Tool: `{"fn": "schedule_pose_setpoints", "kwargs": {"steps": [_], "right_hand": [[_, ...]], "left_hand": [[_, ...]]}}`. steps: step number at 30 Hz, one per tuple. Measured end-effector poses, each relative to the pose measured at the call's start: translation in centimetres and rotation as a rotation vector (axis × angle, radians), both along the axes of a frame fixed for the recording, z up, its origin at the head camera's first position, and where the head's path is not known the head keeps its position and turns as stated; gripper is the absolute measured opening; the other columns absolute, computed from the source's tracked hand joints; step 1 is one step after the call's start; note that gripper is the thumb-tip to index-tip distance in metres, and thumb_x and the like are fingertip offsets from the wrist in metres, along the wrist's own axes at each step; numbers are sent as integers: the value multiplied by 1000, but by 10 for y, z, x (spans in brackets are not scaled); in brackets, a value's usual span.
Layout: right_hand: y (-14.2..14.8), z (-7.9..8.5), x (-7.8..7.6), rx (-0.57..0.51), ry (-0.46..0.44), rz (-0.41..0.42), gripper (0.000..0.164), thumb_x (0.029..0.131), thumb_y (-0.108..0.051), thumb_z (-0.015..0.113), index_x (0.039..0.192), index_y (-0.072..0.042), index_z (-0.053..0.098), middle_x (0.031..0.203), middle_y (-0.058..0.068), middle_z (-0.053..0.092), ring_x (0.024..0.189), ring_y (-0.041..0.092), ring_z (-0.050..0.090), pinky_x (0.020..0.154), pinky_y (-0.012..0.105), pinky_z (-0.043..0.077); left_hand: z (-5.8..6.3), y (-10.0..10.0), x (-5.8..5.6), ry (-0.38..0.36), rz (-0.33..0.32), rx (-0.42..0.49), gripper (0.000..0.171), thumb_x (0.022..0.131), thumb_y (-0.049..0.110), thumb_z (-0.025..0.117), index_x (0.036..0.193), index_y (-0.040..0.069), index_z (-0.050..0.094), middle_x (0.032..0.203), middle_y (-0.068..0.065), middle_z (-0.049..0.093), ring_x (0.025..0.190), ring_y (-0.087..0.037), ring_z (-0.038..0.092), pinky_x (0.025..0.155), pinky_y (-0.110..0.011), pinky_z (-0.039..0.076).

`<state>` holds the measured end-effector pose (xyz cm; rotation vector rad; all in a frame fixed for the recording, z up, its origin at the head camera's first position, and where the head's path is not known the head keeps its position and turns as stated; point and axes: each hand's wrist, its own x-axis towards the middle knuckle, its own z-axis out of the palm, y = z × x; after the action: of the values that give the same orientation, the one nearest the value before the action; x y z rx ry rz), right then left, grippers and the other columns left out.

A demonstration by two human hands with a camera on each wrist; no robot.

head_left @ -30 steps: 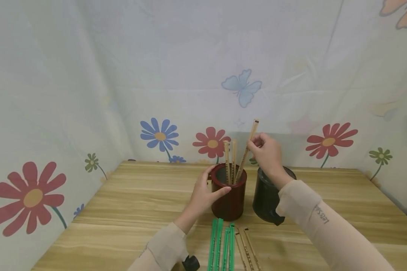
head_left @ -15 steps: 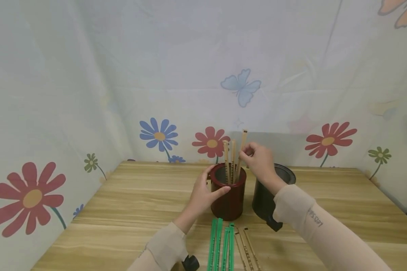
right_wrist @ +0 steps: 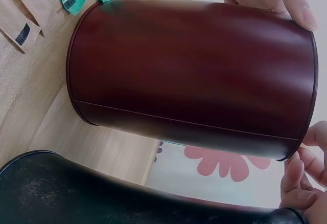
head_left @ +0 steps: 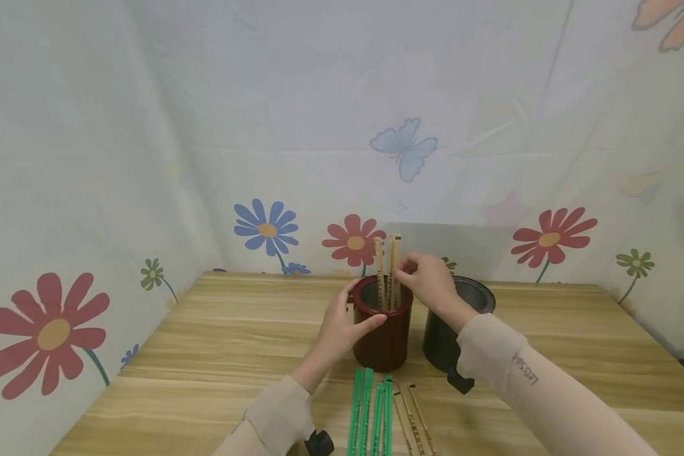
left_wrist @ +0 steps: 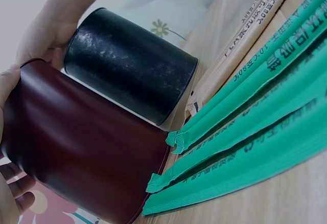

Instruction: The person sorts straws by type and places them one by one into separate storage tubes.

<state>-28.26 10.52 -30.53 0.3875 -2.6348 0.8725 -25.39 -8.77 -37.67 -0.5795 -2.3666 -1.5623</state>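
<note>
Left hand [head_left: 344, 323] grips the dark red cup [head_left: 382, 345], and here's the right hand [head_left: 430, 282], its fingers pinched, as far as this small view shows, on a tan wrapped straw [head_left: 398, 244] standing in that cup beside two more. Black cup [head_left: 440, 342] just right; green wrapped straws [head_left: 367, 405] lie on the worktop [head_left: 222, 354] in front.

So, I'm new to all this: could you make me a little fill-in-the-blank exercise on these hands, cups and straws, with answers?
1. The holding hand, round the dark red cup, is the person's ____.
2. The pinching hand, with a tan straw, is the person's ____.
3. In the head view, the neighbouring cup is coloured ____.
4. On the table, wrapped straws lie in two colours: tan and ____.

Missing words: left; right; black; green.
</note>
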Motion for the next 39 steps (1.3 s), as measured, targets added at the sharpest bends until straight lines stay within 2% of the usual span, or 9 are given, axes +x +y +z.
{"fn": "schedule_pose_setpoints", "kwargs": {"steps": [12,16,22,29,33,39], "right_hand": [[1,5,-1,54,-66,-5,16,90,-22,65,87,-6,67,81,8,68,64,16,54,59,28,45],[0,9,0,57,-90,-8,18,89,-23,66,90,-6,68,83,9,69,66,17,57,61,29,48],[4,14,2,27,-136,-19,21,90,-25,64,99,-6,68,93,12,71,79,22,65,68,35,53],[13,25,6,-61,-185,-3,26,93,-24,60,108,-3,63,100,16,69,73,21,64,64,31,51],[19,31,12,-75,-154,9,27,93,-24,60,110,-3,63,100,16,68,78,23,64,68,34,52],[26,38,27,-90,-57,24,26,92,-24,63,108,-3,64,93,13,68,82,23,61,71,35,50]], "left_hand": [[-2,2,-2,-12,10,0,86,76,48,77,145,16,37,146,-6,45,133,-26,42,105,-52,40],[-1,1,-2,-18,13,5,86,76,49,77,145,17,38,146,-5,45,132,-25,43,104,-51,40],[0,1,0,-17,10,6,86,76,51,76,145,17,37,146,-4,45,131,-24,43,104,-49,40],[0,0,0,-5,4,2,87,76,51,76,146,17,37,146,-5,45,133,-25,42,104,-49,40],[-1,0,0,6,2,1,88,76,53,75,146,15,36,146,-7,44,132,-27,43,104,-50,40],[-1,0,0,2,0,3,87,76,52,75,146,16,36,146,-6,44,132,-26,43,104,-50,40]]}}
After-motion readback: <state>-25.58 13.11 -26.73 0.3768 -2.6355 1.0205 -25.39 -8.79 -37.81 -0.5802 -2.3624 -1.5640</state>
